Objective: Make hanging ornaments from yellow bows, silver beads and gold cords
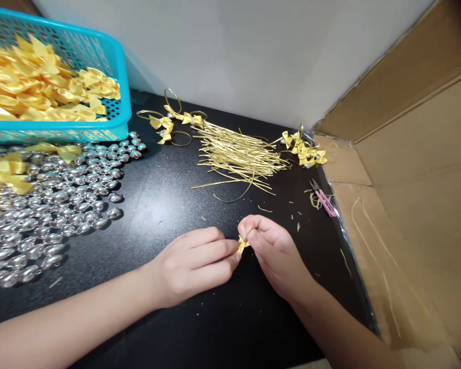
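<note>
My left hand [194,264] and my right hand [271,251] meet low in the middle of the black table [169,205]. Both pinch a small yellow ribbon bow [242,244] between their fingertips; most of the bow is hidden by the fingers. Behind the hands lies a bundle of gold cords [236,154]. Finished yellow bows with gold loops [169,123] lie at the back, and another small heap of bows [303,148] sits by the cardboard box.
A turquoise basket [117,77] full of yellow bows stands at the back left. Several silver beads [54,205] spread across the left. Pink snips [325,202] lie at the right, beside an open cardboard box [415,179]. Gold cord scraps dot the table.
</note>
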`<action>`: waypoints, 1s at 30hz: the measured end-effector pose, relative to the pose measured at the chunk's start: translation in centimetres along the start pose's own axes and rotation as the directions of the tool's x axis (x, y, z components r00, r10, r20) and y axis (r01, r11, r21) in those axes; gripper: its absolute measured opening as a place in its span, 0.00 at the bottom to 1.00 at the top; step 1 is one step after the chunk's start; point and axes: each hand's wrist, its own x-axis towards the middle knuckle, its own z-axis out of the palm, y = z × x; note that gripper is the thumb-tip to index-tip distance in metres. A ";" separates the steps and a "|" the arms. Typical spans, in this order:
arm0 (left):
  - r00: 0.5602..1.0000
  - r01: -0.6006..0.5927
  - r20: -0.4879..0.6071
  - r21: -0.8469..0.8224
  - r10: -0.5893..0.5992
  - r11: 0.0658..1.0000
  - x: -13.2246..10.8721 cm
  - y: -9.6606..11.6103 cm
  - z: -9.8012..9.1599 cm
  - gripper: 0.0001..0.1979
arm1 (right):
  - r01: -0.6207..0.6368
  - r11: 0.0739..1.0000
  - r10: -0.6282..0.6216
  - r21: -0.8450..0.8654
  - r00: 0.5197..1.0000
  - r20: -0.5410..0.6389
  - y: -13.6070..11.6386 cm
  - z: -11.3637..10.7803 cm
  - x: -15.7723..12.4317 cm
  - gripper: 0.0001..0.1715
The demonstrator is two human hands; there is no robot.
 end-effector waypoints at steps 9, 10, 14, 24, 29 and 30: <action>0.987 0.157 0.082 -0.401 -0.136 0.902 0.4 0.3 0.3 0.08 | 0.112 0.967 -0.074 0.231 0.983 -0.170 -2.1 -1.7 1.1 0.15; 0.972 0.236 0.096 -0.451 -0.216 0.861 0.5 0.3 0.3 0.08 | 0.099 0.969 -0.058 0.226 0.982 -0.181 -2.3 -1.9 1.1 0.13; 0.814 0.572 0.263 -0.521 -0.518 0.634 0.8 0.3 0.1 0.05 | 0.067 0.986 -0.032 0.151 0.974 -0.224 -2.6 -2.3 1.2 0.09; 0.544 0.708 0.510 -0.705 -0.667 0.038 1.5 0.2 0.2 0.03 | 0.024 0.901 0.033 0.434 0.992 -0.124 -3.3 -1.8 0.9 0.09; 0.441 0.674 0.612 -0.709 -0.657 -0.207 1.9 0.0 0.3 0.09 | 0.016 0.878 -0.004 0.479 1.000 -0.026 -3.1 -1.8 0.5 0.07; 0.429 0.661 0.625 -0.710 -0.653 -0.245 1.9 0.0 0.3 0.10 | 0.014 0.878 -0.009 0.478 1.000 -0.013 -3.0 -1.9 0.5 0.06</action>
